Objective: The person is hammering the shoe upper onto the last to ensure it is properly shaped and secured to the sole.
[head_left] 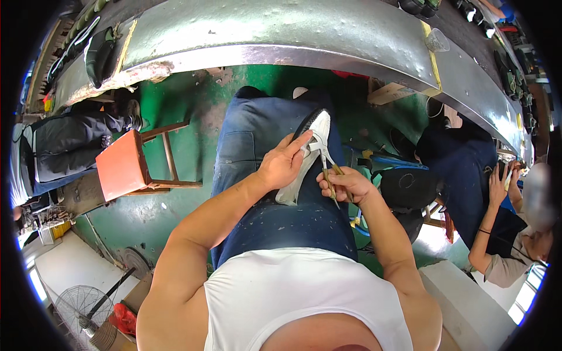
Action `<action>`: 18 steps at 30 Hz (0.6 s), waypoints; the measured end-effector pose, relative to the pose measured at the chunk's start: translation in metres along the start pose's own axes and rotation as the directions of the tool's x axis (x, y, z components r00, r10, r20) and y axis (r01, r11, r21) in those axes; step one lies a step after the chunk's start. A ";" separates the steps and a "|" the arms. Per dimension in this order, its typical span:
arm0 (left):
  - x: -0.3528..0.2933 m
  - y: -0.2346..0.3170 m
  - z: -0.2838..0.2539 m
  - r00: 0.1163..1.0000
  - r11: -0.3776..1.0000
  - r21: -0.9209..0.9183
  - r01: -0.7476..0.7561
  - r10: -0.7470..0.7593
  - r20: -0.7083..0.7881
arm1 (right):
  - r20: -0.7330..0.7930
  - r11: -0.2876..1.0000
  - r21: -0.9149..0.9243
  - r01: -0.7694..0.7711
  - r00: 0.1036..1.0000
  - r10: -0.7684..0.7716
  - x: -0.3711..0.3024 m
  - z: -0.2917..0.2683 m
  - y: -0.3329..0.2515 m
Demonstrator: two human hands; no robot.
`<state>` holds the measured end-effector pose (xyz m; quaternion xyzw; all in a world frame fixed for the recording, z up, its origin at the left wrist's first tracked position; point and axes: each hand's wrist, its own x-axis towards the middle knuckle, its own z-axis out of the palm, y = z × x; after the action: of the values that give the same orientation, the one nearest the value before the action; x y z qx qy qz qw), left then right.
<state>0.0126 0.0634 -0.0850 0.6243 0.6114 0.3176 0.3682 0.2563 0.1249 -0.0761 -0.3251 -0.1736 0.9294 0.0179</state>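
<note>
A white shoe with a dark sole lies across my lap, its toe pointing away from me. My left hand is closed on the shoe's left side, fingers lying along the upper. In my right hand is a plier-like tool with pale metal jaws and brownish handles. Its handles stand apart between my fingers, and its head reaches the right side of the shoe. Whether the jaws grip the shoe's material is too small to tell. Worn blue trousers cover my legs under the shoe.
A long metal-covered bench curves across the far side. An orange-seated wooden stool stands at the left, near a seated person's dark trousers. At the right another person sits working. A fan stands lower left; dark shoes rest on the bench.
</note>
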 end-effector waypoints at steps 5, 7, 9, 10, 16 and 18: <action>0.006 0.001 -0.006 0.998 0.996 -0.087 0.035 -0.038 -0.044 | -0.139 0.959 -0.282 -0.037 0.990 -0.002 -0.033 0.010 -0.026; 0.003 0.001 -0.006 0.999 0.997 -0.079 0.022 -0.025 -0.034 | -0.248 0.788 -0.615 0.036 0.940 -0.236 -0.032 0.026 -0.039; 0.007 0.007 -0.009 1.000 1.000 -0.008 -0.014 0.014 -0.010 | -0.218 0.683 -0.719 0.129 0.891 -0.398 -0.011 0.036 -0.051; 0.008 0.004 -0.007 1.000 1.000 -0.011 -0.020 0.020 -0.012 | -0.211 0.475 -0.879 0.029 0.870 -0.445 0.005 0.034 -0.056; -0.004 -0.001 -0.002 0.997 0.990 0.122 0.065 -0.069 0.030 | -0.188 0.265 -0.962 -0.069 0.868 -0.459 0.015 0.041 -0.069; -0.003 -0.003 -0.003 0.960 0.960 -0.037 0.278 -0.277 0.039 | -0.221 0.205 -0.968 -0.146 0.885 -0.410 0.018 0.048 -0.068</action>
<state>0.0079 0.0605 -0.0859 0.5297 0.6799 0.2651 0.4323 0.2075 0.1768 -0.0291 -0.4447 -0.7341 0.5087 -0.0684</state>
